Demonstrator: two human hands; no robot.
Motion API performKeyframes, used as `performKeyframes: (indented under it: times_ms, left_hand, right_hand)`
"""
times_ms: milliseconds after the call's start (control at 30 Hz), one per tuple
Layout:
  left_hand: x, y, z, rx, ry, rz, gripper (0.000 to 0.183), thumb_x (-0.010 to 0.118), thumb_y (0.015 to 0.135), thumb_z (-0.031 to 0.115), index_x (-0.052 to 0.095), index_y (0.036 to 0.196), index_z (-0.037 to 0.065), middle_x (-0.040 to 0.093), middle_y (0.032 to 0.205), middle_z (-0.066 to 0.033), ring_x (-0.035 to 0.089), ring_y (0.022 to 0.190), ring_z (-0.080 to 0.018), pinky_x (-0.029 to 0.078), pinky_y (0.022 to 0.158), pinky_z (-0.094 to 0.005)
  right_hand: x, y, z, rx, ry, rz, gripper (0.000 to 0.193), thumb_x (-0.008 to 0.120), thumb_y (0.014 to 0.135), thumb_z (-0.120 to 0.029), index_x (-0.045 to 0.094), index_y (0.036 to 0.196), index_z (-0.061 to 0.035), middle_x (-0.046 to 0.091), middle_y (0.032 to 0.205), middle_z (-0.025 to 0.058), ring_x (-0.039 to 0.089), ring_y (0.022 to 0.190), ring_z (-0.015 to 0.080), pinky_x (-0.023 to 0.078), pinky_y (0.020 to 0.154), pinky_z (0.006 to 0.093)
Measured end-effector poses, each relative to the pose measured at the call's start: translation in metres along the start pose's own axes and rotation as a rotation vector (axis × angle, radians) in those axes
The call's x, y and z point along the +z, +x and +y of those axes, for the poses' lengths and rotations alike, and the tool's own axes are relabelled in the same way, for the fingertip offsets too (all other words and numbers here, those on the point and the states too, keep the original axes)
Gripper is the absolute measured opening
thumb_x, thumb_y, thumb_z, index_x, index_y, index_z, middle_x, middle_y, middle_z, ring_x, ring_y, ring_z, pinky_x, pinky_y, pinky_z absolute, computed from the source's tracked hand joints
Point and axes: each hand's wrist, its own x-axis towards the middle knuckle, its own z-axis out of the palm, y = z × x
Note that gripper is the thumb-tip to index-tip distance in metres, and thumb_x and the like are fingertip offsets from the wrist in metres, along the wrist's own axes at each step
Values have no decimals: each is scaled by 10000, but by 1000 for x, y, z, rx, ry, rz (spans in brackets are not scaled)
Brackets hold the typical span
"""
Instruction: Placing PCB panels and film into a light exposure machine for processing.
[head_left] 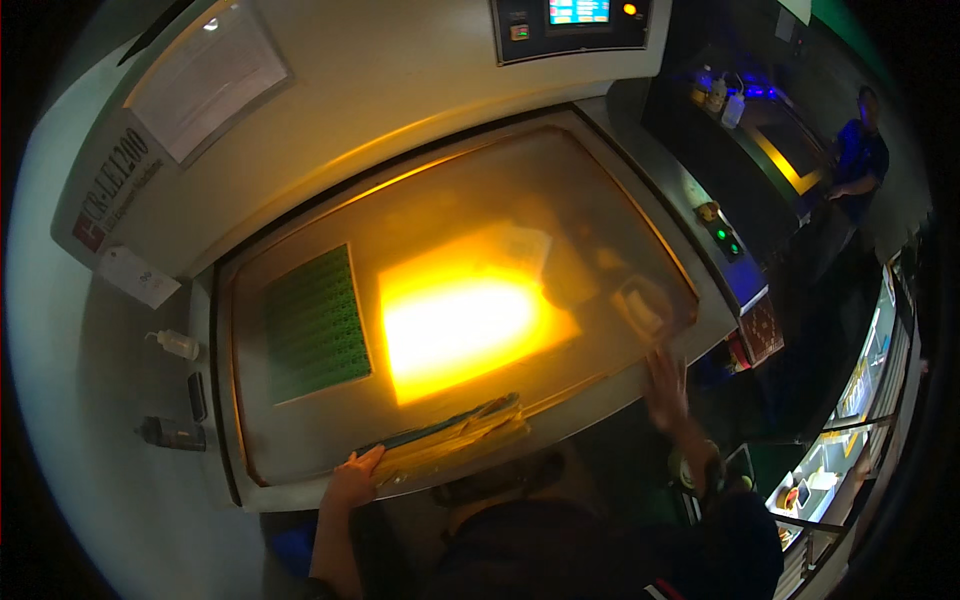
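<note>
My left hand (pixel 352 480) is at the front edge of a large machine table (pixel 330 440), its fingers closed on the left end of a long yellow strip of film-like material (pixel 450 447) with a dark upper edge. Farther right, my right hand (pixel 667 388) is stretched out with nothing visible in it, somewhat blurred. Just beyond its fingertips lies a pale, loop-shaped object (pixel 645 305), too smeared to name. A green panel with a fine repeated pattern (pixel 320 325) lies flat on the left half of the table. Beside it glows a bright yellow lit rectangle (pixel 470 320).
A control panel with a screen (pixel 580 12) is above the table. Along the left stand a white squeeze bottle (pixel 178 345), a phone-like dark object (pixel 197 396) and a dark bottle (pixel 172 433). Green-lit buttons (pixel 727 240) sit at right. Another person (pixel 860 150) works farther off.
</note>
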Motion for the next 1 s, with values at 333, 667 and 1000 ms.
performKeyframes:
  times_ms: [333,667,1000]
  left_hand:
    - [-106,129,-210,12,8,185,773,611,742,4,418,1461,209,495,1436,-135,547,1219,-402,483,1004,-455]
    - [-202,333,-141,-343,-317,434,704,626,823,183,337,1456,287,460,1456,-130,358,1381,-423,414,993,-608]
    - [-128,100,-50,177,-67,-44,718,560,759,55,421,1456,155,575,1336,-179,576,1202,-355,469,999,-433]
  right_hand:
    - [97,-274,-240,651,590,-562,702,583,942,-405,320,1489,-53,204,1565,253,239,1432,435,251,1149,524]
    - [2,-119,-340,620,681,48,636,671,849,-293,458,1408,-77,370,1499,211,311,1408,404,264,1164,474]
    - [-52,7,-376,52,305,-29,717,710,840,-363,402,1457,-163,230,1569,188,216,1448,406,204,1171,547]
